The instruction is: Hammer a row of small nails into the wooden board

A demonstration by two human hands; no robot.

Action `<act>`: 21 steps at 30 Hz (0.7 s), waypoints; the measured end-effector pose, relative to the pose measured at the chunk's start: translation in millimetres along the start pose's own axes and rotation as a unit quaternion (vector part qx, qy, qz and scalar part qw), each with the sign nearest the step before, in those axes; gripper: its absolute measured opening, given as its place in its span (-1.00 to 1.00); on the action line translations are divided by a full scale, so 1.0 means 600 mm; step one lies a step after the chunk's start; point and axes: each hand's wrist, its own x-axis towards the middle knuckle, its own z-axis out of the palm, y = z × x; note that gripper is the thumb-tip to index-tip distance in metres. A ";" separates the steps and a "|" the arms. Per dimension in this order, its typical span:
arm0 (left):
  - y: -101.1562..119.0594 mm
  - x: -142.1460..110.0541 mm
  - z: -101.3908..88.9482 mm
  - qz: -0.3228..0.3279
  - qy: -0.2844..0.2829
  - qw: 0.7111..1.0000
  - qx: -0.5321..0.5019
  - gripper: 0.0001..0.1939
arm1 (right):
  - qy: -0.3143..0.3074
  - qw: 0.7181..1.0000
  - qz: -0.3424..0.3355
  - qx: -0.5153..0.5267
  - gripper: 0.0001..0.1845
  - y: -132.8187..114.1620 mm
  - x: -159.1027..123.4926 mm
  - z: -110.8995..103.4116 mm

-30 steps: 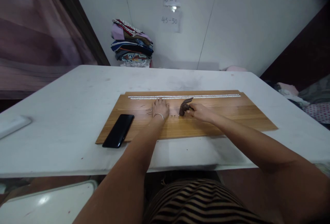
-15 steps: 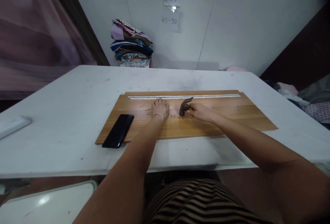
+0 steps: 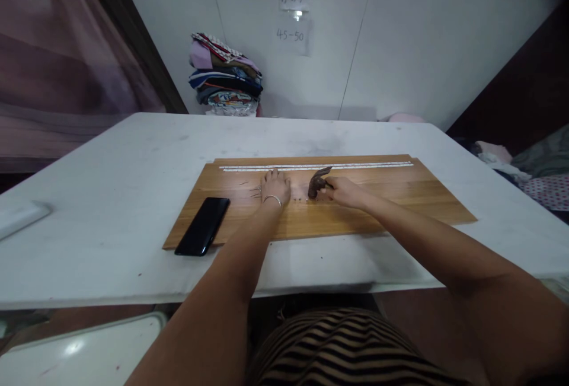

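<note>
My right hand [image 3: 343,191] is wrapped round the handle of a claw hammer [image 3: 316,185], whose head is down at the wooden board [image 3: 382,217] with the claw pointing up. My left hand [image 3: 275,186] lies flat on the board, fingers stretched out, with a bracelet at the wrist. Several loose nails [image 3: 255,191] lie just left of it. Between my hands, a row of small nail heads [image 3: 300,199] shows on the board near the hammer head. Whatever is right under the hammer face is hidden.
A black phone [image 3: 203,226] rests across the board's left front corner. White measuring strips [image 3: 373,165] run along the board's back edge. The board lies on a white table [image 3: 102,196]. Folded cloths [image 3: 226,75] are stacked against the wall, and a white object [image 3: 22,218] sits at the left.
Hardly anything differs. The whole view has shifted slightly, while the hammer stays low at the board and my left hand keeps its place.
</note>
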 end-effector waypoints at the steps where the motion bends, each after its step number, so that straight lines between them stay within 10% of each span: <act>1: 0.000 0.000 0.000 0.002 0.000 1.000 0.000 -0.45 | -0.003 1.000 0.000 -0.004 -0.80 -0.001 0.000 0.000; 21: 0.001 0.002 0.002 -0.007 0.000 1.000 0.009 -0.44 | -0.012 1.000 0.010 0.006 -0.80 -0.001 -0.005 -0.001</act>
